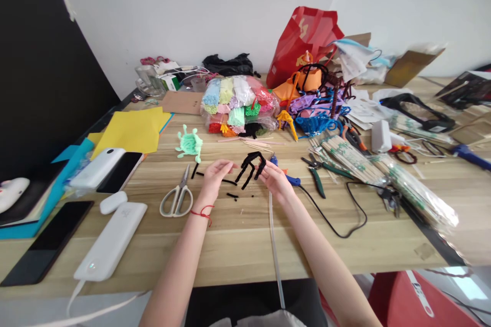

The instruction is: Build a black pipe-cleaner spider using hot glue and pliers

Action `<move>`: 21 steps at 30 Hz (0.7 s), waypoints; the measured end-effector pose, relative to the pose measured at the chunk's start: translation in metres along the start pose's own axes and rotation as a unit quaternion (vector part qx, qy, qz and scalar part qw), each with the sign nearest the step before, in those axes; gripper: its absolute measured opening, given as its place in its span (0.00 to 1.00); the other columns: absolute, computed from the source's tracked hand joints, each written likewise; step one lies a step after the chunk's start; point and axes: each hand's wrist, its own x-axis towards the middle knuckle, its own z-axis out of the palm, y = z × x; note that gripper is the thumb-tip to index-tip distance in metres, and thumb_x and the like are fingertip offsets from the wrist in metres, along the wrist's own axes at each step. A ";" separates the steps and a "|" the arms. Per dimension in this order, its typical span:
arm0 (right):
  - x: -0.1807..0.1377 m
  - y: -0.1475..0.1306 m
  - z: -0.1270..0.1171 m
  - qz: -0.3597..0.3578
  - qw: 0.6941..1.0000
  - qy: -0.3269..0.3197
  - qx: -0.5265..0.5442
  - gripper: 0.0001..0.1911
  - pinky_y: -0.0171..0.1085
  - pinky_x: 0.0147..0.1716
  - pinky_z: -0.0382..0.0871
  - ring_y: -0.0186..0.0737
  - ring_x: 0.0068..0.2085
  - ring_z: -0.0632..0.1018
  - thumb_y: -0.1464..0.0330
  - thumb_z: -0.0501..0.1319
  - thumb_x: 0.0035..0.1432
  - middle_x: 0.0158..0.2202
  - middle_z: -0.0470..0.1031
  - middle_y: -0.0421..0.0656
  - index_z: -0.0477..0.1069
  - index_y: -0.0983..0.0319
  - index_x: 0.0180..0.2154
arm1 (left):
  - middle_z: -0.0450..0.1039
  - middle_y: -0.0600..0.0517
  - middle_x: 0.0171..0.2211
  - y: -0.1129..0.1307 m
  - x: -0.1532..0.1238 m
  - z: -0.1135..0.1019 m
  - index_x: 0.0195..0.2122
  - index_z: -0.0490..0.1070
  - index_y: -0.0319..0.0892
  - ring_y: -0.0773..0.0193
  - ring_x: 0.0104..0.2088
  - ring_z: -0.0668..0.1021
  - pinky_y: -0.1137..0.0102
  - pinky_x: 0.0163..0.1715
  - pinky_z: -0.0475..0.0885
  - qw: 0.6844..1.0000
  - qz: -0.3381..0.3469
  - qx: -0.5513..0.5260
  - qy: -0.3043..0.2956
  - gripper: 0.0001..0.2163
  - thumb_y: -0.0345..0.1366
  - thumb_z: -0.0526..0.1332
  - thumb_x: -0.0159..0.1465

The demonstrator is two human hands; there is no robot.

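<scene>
A bent shape of black pipe cleaners with several hanging legs is held above the table. My right hand pinches its right side between thumb and fingers. Just left of the shape, my left hand has its fingers loosely extended, with no thing visible in them. Short black pipe-cleaner pieces lie on the wood below and beside my left hand. White-handled scissors rest left of that hand. Partly hidden behind my right hand is a blue glue gun with a black cord.
A mint-green pipe-cleaner piece sits behind the scissors. Bagged colored pipe cleaners and a red bag stand at the back. Green-handled pliers and bundled wooden sticks lie right. A white power bank and phones are left.
</scene>
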 end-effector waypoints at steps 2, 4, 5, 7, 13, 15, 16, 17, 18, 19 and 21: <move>0.000 0.000 0.000 -0.001 1.000 0.004 0.002 0.13 0.35 0.41 0.71 0.36 0.36 0.80 0.66 0.71 0.41 0.34 0.81 0.38 0.76 0.57 0.33 | 0.79 0.49 0.30 0.000 0.000 0.001 0.31 0.74 0.39 0.65 0.31 0.77 0.71 0.34 0.69 1.000 0.001 0.009 -0.004 0.10 0.40 0.67 0.53; 0.000 0.001 0.001 -0.005 1.000 0.009 0.008 0.13 0.35 0.40 0.71 0.36 0.37 0.80 0.66 0.71 0.40 0.32 0.80 0.38 0.75 0.57 0.32 | 0.79 0.48 0.29 0.001 -0.001 0.001 0.31 0.74 0.39 0.63 0.33 0.78 0.70 0.34 0.70 1.000 0.002 0.012 -0.002 0.11 0.40 0.67 0.52; 0.000 0.001 0.001 -0.007 1.000 0.012 0.010 0.13 0.35 0.40 0.71 0.36 0.37 0.80 0.66 0.71 0.40 0.32 0.80 0.37 0.75 0.57 0.32 | 0.79 0.48 0.29 0.001 -0.002 0.001 0.31 0.74 0.39 0.62 0.33 0.79 0.69 0.34 0.70 1.000 0.003 0.014 -0.001 0.11 0.40 0.67 0.52; 0.000 0.001 0.003 -0.014 1.000 0.019 0.008 0.13 0.34 0.39 0.71 0.36 0.36 0.80 0.66 0.71 0.40 0.31 0.80 0.37 0.75 0.57 0.31 | 0.79 0.49 0.29 0.004 -0.004 0.002 0.30 0.73 0.39 0.61 0.34 0.79 0.68 0.35 0.71 1.000 0.008 0.017 -0.001 0.10 0.40 0.68 0.51; -0.001 0.004 0.005 -0.057 0.996 0.049 -0.040 0.14 0.35 0.36 0.71 0.37 0.33 0.79 0.64 0.72 0.39 0.30 0.77 0.37 0.70 0.58 0.30 | 0.78 0.49 0.34 0.014 -0.011 0.007 0.32 0.75 0.40 0.63 0.36 0.78 0.67 0.41 0.71 0.998 0.046 0.043 0.001 0.09 0.37 0.69 0.50; 0.000 0.005 0.004 -0.066 0.995 0.055 -0.048 0.16 0.33 0.34 0.70 0.35 0.31 0.77 0.64 0.72 0.39 0.27 0.75 0.35 0.68 0.58 0.29 | 0.76 0.50 0.32 0.014 -0.011 0.008 0.31 0.74 0.40 0.65 0.34 0.77 0.69 0.39 0.71 0.997 0.064 0.043 0.004 0.09 0.36 0.69 0.50; 0.000 0.005 0.004 -0.070 0.995 0.056 -0.051 0.16 0.33 0.33 0.69 0.34 0.31 0.77 0.64 0.72 0.38 0.26 0.75 0.34 0.68 0.58 0.29 | 0.76 0.51 0.31 0.014 -0.011 0.008 0.29 0.74 0.40 0.66 0.33 0.76 0.70 0.38 0.71 0.997 0.074 0.038 0.005 0.08 0.37 0.69 0.50; 0.000 0.005 0.003 -0.073 0.994 0.057 -0.054 0.17 0.33 0.33 0.69 0.34 0.31 0.77 0.63 0.72 0.38 0.26 0.74 0.34 0.67 0.57 0.29 | 0.75 0.52 0.30 0.013 -0.011 0.008 0.28 0.73 0.40 0.67 0.32 0.75 0.71 0.37 0.71 0.996 0.083 0.034 0.006 0.08 0.37 0.69 0.50; 0.001 0.006 0.003 -0.075 0.994 0.058 -0.060 0.17 0.33 0.33 0.69 0.34 0.31 0.77 0.63 0.72 0.38 0.27 0.75 0.34 0.66 0.57 0.29 | 0.74 0.52 0.28 0.012 -0.010 0.008 0.27 0.73 0.40 0.67 0.31 0.75 0.71 0.36 0.71 0.995 0.090 0.031 0.008 0.08 0.37 0.69 0.49; 0.001 0.006 0.003 -0.077 0.993 0.059 -0.068 0.18 0.33 0.33 0.69 0.35 0.31 0.77 0.63 0.72 0.38 0.28 0.75 0.34 0.66 0.58 0.29 | 0.73 0.53 0.27 0.012 -0.010 0.007 0.26 0.72 0.40 0.67 0.31 0.74 0.71 0.35 0.70 0.995 0.095 0.031 0.009 0.09 0.37 0.70 0.49; 0.000 0.006 0.004 -0.082 0.991 0.063 -0.089 0.18 0.34 0.33 0.69 0.35 0.32 0.77 0.63 0.72 0.38 0.29 0.75 0.35 0.66 0.58 0.29 | 0.72 0.53 0.26 0.012 -0.009 0.007 0.25 0.72 0.40 0.67 0.30 0.73 0.71 0.34 0.70 0.994 0.099 0.042 0.007 0.09 0.37 0.70 0.49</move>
